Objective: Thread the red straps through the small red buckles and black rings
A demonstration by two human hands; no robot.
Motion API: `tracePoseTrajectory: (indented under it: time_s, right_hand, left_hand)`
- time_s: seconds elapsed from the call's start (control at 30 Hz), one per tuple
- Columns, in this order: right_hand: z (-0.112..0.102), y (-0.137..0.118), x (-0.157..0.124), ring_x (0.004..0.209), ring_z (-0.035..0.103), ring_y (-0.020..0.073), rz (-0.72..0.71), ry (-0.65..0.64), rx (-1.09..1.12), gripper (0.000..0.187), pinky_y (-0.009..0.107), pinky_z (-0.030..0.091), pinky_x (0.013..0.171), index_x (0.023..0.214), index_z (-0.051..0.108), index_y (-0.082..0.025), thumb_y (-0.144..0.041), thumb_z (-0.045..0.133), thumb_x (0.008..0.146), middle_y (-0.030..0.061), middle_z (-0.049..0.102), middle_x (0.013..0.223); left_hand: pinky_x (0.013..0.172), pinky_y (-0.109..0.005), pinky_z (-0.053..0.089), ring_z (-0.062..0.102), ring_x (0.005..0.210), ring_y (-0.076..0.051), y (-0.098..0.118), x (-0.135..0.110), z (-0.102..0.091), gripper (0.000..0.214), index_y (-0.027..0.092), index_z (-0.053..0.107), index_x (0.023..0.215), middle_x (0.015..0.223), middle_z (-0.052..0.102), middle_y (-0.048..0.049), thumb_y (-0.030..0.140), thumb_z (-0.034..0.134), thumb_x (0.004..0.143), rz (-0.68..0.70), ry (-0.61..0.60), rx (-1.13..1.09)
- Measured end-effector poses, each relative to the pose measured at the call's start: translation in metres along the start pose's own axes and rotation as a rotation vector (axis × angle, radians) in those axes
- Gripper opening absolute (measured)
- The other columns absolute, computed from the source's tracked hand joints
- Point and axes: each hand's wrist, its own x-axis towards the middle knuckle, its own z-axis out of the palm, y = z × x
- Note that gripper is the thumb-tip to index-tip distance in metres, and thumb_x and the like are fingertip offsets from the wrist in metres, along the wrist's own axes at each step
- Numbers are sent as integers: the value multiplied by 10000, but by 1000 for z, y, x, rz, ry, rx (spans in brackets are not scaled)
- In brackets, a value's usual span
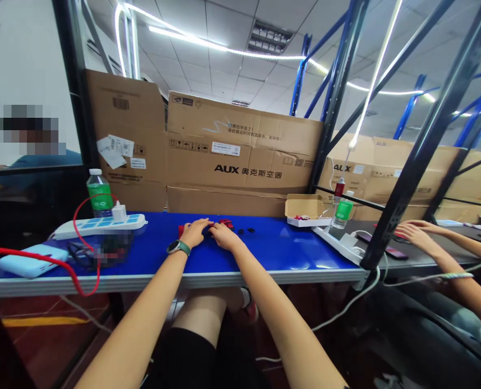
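Note:
Above the blue tabletop, my left hand (195,232), with a dark watch on its wrist, curls over a red piece (181,230). Part of that piece shows beside the palm; the rest is hidden under the fingers. My right hand (223,236) almost meets it, its fingers pinched together at a small dark part too covered to name. Just behind my right hand lie red and black parts (226,222). Two small black pieces, a nearer one (241,231) and another black piece (250,230), rest to its right.
An open carton (305,212) with small items stands at the back right, near a bottle (343,210). On the left are a power strip (98,224), a power bank (33,260), red cable and another bottle (100,192). A co-worker's hands (418,235) are at the right-hand table.

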Motion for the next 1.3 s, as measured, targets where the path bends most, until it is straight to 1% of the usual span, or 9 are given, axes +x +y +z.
tracePoseTrajectory:
  time_s: [0.13, 0.3, 0.37, 0.53, 0.67, 0.87, 1.03, 1.17, 1.3]
  right_hand:
    - [3, -6, 3, 1180, 543, 194, -41, 30, 6, 332, 307, 374, 1056, 1249, 600, -163, -121, 405, 984, 120, 574, 1302]
    - [2, -4, -2, 998, 586, 201, 85, 98, 127, 223, 298, 446, 945, 1120, 604, -144, -254, 594, 926, 120, 586, 1153]
    - [0, -1, -2, 1001, 589, 195, 144, 145, 186, 189, 284, 444, 932, 1110, 581, -146, -160, 527, 929, 108, 609, 1115]
    - [-5, 5, 0, 1015, 587, 165, 256, 328, 299, 376, 246, 433, 913, 1172, 536, -152, -12, 321, 897, 82, 643, 1089]
    - [-8, 4, -2, 992, 574, 177, 351, 293, 277, 340, 261, 432, 902, 1063, 607, -171, -46, 334, 903, 82, 621, 1060]
    - [-3, 1, -7, 1113, 496, 254, 516, 181, 164, 251, 407, 401, 938, 1043, 643, -223, -441, 561, 949, 95, 550, 1195]
    - [1, 8, -5, 1178, 474, 292, 596, 94, 213, 205, 491, 374, 973, 997, 683, -241, -395, 553, 957, 98, 556, 1231]
    - [4, 18, 0, 1131, 518, 259, 696, 196, 387, 216, 410, 416, 933, 998, 705, -254, -339, 518, 934, 73, 598, 1197]
    - [6, 33, 5, 925, 579, 194, 682, 356, 593, 272, 277, 439, 821, 889, 721, -174, -273, 468, 867, 41, 657, 923]
  left_hand:
    - [1098, -410, 381, 509, 1341, -242, 2, 2, 2, 737, 266, 554, 1409, 1435, 582, -72, -15, 452, 736, 67, -80, -32]
    - [993, -468, 434, 578, 1225, -301, 5, -1, -2, 528, 242, 625, 1286, 1291, 644, -121, 67, 467, 814, 30, -20, 53]
    - [1002, -470, 426, 564, 1240, -300, 6, -2, -4, 502, 232, 617, 1277, 1303, 633, -121, 82, 494, 814, 69, 29, 37]
    - [1062, -374, 412, 567, 1255, -259, 9, 1, -10, 454, 235, 604, 1298, 1322, 643, -90, 245, 644, 845, 224, 82, -109]
    - [1024, -318, 446, 631, 1160, -247, 12, 2, -13, 405, 237, 670, 1242, 1240, 694, -80, 273, 674, 839, 250, 78, -151]
    - [915, -324, 474, 676, 1037, -255, 18, -2, -16, 301, 279, 747, 1124, 1089, 742, -62, 290, 650, 839, 281, 56, -44]
    - [908, -319, 461, 668, 1058, -255, 21, -3, -19, 341, 318, 735, 1178, 1095, 748, -43, 349, 666, 845, 290, 42, -37]
    - [925, -310, 458, 656, 1090, -254, 24, -2, -20, 385, 302, 713, 1232, 1160, 731, -52, 382, 661, 859, 250, 99, -76]
    - [912, -306, 466, 672, 1043, -243, 25, -1, -20, 376, 282, 715, 1225, 1139, 738, -49, 402, 654, 874, 250, 173, -118]
